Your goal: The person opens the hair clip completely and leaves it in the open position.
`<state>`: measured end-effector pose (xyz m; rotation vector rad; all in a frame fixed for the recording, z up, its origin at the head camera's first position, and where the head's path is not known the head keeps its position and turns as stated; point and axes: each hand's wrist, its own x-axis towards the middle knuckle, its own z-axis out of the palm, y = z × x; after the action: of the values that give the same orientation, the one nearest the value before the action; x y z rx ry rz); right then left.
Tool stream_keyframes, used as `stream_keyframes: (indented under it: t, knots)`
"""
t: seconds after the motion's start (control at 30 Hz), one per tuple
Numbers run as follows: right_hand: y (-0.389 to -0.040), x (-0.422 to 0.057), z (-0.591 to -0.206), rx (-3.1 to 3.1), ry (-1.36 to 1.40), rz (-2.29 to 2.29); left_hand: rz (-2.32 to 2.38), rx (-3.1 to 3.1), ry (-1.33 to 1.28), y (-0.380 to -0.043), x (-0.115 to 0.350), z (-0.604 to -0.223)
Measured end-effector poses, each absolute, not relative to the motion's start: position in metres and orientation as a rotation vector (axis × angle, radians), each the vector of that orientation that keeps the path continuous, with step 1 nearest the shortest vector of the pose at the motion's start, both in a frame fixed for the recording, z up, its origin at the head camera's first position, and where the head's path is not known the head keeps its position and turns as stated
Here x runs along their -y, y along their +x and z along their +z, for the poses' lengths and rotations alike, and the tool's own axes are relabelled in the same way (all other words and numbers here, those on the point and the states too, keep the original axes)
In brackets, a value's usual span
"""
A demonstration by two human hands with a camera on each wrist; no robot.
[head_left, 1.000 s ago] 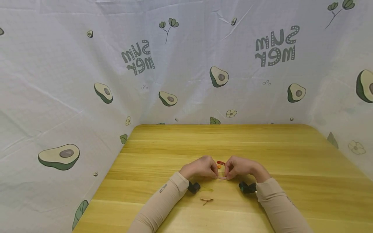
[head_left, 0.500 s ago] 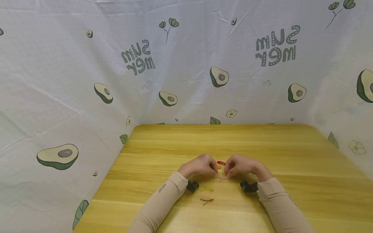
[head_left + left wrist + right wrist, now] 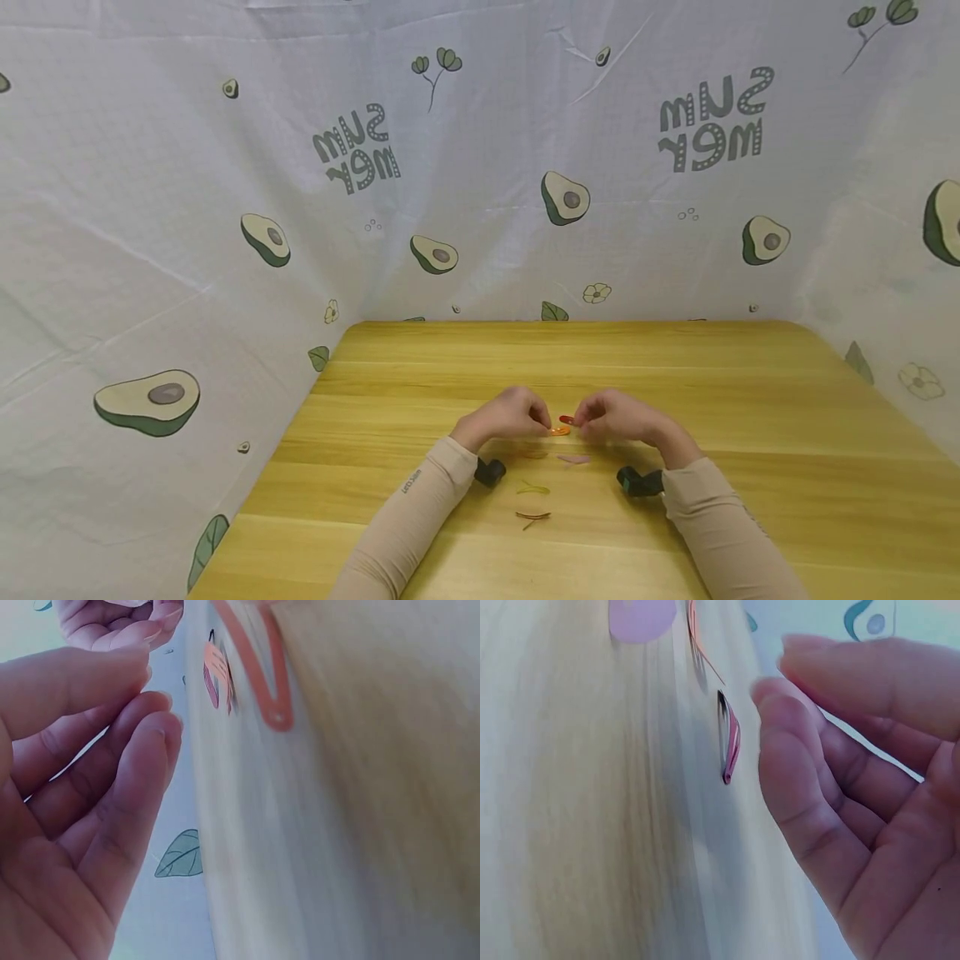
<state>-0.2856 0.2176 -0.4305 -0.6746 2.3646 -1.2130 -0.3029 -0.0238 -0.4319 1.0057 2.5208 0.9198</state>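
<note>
The left hand [image 3: 517,412] has softly bent fingers with only a little gap at the tips, and the right hand [image 3: 618,417] looks much the same; both seem to hold nothing. Between them lies an orange clip [image 3: 560,431], very near the left fingertips; I can't tell if they touch. From it, a red clip [image 3: 567,420] is at 1 o'clock, a pink clip [image 3: 573,459] at 5, a blurry peach clip [image 3: 534,455] at 8, and a yellow clip [image 3: 533,488] and red-brown clip [image 3: 532,517] farther off near 7. I think this step is between grips, and the next move calls for a small, gentle pinch. The worktop [image 3: 675,367] is yellowish wood. At 12 hangs a pale cloth [image 3: 480,142] with avocado pictures, wrapping round to 9 and 3.
</note>
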Motion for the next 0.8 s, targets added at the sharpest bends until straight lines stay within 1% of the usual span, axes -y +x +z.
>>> stream_keyframes:
  t: [0.4, 0.8]
  knots:
    - [-0.285, -0.21, -0.431, -2.439, -0.662, -1.258, 0.908, -2.556, 0.916, -0.307, 0.027, -0.435]
    - [-0.289, -0.2, -0.438, -2.546, -0.543, -1.216, 0.887, -2.552, 0.888, -0.307, 0.029, -0.438]
